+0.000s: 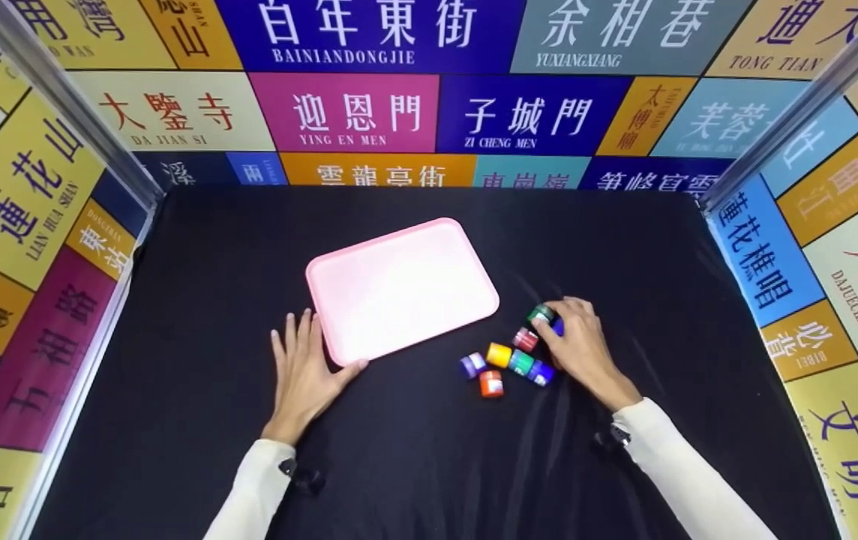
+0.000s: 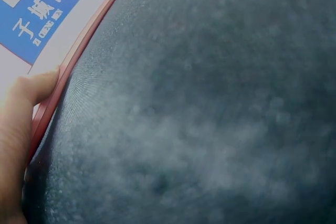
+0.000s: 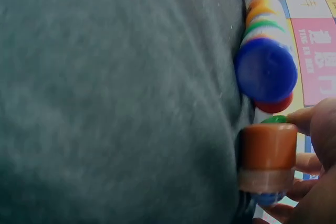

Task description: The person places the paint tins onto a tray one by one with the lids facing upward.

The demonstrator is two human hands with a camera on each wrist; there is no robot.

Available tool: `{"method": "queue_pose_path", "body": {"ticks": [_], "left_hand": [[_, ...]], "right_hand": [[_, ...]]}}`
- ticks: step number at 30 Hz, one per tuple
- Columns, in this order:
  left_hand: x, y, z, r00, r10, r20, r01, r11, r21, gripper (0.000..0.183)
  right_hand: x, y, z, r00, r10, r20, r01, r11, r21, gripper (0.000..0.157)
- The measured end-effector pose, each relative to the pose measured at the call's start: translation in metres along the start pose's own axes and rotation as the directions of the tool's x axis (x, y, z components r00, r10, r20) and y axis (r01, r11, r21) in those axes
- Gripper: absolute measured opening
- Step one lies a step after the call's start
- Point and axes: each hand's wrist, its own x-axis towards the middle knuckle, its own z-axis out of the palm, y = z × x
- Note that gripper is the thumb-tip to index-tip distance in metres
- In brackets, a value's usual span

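A pink tray (image 1: 399, 292) lies at a slant on the black cloth. My left hand (image 1: 305, 375) is spread at its near left corner, fingers straight on the cloth; in the left wrist view its thumb (image 2: 39, 87) touches the tray's rim (image 2: 63, 80). To the tray's right, my right hand (image 1: 583, 341) pinches a dark green paint jar (image 1: 541, 311) between thumb and fingers. A blue jar (image 1: 558, 327) shows under that hand. Close by are a red jar (image 1: 525, 339), a yellow jar (image 1: 499, 355) and a green jar (image 1: 521, 363). In the right wrist view an orange-brown jar (image 3: 269, 148) partly hides the fingers.
Nearer me lie a purple jar (image 1: 472, 365), an orange jar (image 1: 491, 384) and another blue jar (image 1: 541, 373). Black cloth (image 1: 414, 457) covers the table. Printed sign panels (image 1: 354, 112) wall the back and both sides.
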Motion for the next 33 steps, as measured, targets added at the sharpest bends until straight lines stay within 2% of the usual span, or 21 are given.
{"method": "queue_pose_path", "body": {"ticks": [8,14,22,29,33], "left_hand": [[-0.001,-0.004,-0.003,1.000,0.002,-0.006,-0.002,1.000,0.008,0.124],[0.000,-0.004,-0.004,1.000,0.007,-0.012,-0.007,0.999,0.032,0.123],[0.002,-0.003,-0.002,1.000,0.014,-0.013,-0.013,0.999,0.043,0.123],[0.002,-0.001,0.003,1.000,0.004,0.007,-0.005,0.999,0.052,0.123],[-0.001,-0.001,0.003,1.000,0.004,-0.003,-0.004,0.999,0.049,0.123]], "right_hand": [[0.009,-0.016,0.002,1.000,0.002,0.031,-0.002,1.000,0.003,0.049],[0.021,-0.027,0.005,0.999,0.014,0.039,-0.015,1.000,0.024,0.041],[0.040,-0.059,0.018,0.998,-0.064,0.023,0.061,0.994,0.095,0.041],[0.051,-0.081,0.039,0.991,-0.133,0.007,0.131,0.984,0.120,0.043],[0.054,-0.092,0.052,0.987,-0.162,0.017,0.158,0.978,0.135,0.042]]}}
